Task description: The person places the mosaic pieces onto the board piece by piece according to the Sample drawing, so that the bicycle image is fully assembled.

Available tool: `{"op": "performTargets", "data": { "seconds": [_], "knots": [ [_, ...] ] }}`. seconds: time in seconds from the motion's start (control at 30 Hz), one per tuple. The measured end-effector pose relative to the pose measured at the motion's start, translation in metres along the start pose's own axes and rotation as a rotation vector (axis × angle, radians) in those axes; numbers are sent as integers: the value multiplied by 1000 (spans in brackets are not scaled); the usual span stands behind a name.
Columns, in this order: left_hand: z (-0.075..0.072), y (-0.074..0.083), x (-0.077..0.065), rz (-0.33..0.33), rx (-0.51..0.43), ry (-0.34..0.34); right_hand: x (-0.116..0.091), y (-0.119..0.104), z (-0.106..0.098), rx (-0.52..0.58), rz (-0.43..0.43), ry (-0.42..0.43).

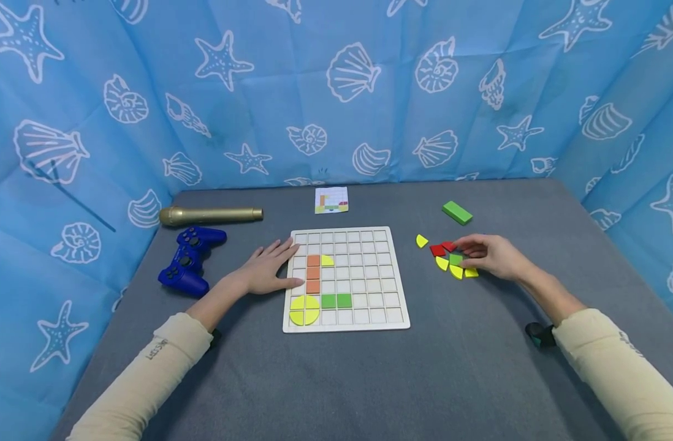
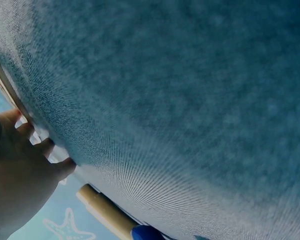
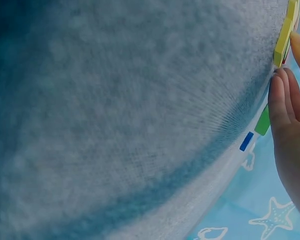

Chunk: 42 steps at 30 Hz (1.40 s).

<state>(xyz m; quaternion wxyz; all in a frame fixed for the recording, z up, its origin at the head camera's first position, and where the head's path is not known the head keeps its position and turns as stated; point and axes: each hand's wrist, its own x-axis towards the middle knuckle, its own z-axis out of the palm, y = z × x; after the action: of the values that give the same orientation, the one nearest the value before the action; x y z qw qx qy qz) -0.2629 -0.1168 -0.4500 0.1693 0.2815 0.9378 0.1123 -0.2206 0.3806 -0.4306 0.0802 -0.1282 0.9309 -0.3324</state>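
Observation:
The left hand rests with spread fingers on the left edge of a white grid board. In the board's cells lie orange squares, green squares, a yellow quarter circle and a yellow circle of quarter pieces. My right hand is over a loose group of pieces, thumb and fingers apart beside red pieces, a green square and yellow quarter circles. In the right wrist view, no piece shows between thumb and fingers; a blue piece lies beyond them.
A printed pattern card lies behind the board. At the left are a gold microphone and a blue game controller. A green block lies behind the loose pieces. A blue shell-patterned curtain borders the grey table.

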Motion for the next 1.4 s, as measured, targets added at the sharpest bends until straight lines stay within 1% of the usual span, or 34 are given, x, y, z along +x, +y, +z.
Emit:
{"op": "performTargets", "data": {
  "seconds": [0.13,0.37,0.67,0.9,1.13,1.3,1.4],
  "knots": [
    [-1,1,-1,-6,1,-1,1,-1,1,-16,-9,-3],
    [-1,2,0,-8,3,1,3,-10,6,22,-39,-29],
    [0,3,0,-20,8,-2,8,-21,8,2,25,-57],
    [0,3,0,-20,3,-5,10,-23,8,-4,41,-45],
    [0,3,0,-20,0,-8,10,-19,8,-4,62,-35],
    [-1,3,0,-17,-2,-9,8,-15,5,-17,59,-24],
    [-1,2,0,-15,-3,-10,6,-16,4,26,66,-1]
  ]
}}
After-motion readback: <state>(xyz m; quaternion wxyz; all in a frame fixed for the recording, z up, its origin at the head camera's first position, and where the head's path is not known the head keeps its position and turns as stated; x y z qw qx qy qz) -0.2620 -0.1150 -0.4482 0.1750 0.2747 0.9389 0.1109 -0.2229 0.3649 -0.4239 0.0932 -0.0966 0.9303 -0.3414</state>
